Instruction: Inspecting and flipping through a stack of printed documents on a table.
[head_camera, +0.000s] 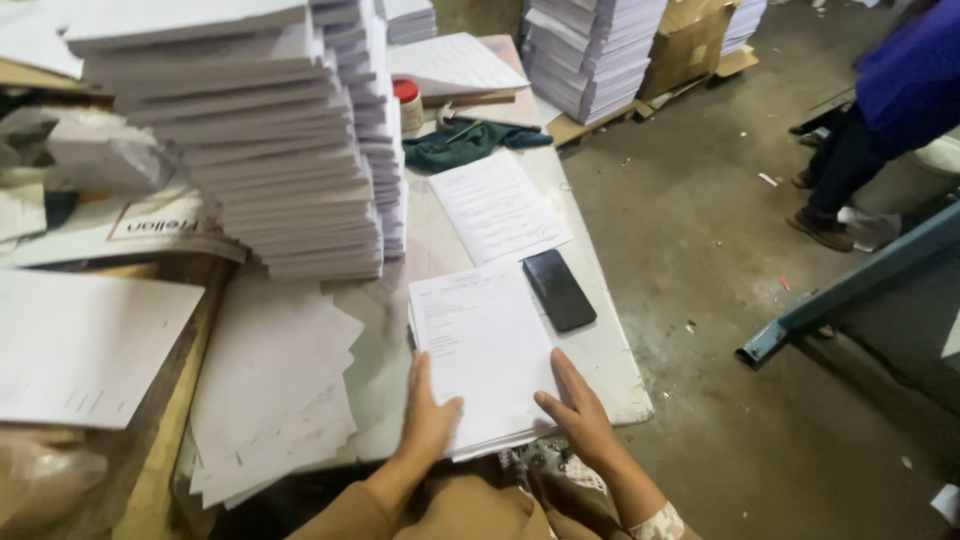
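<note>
Both hands lie flat and open on the near end of the paper stack (485, 355), left hand (428, 415) at its left edge, right hand (578, 415) at its right, neither grip closed, the stack's long axis running away across the bench (615, 365) towards the phone (559, 289).

A black phone (560, 290) is seen lying flat on the white table (610, 360). Behind it a single printed sheet (498, 205) is laid, then a crumpled dark green cloth (470, 143) and a red-capped jar (407, 105). Tall stacks of white booklets (260, 150) are piled at the left. A person's legs in dark trousers (850, 160) are seen on the concrete floor (700, 230).
</note>
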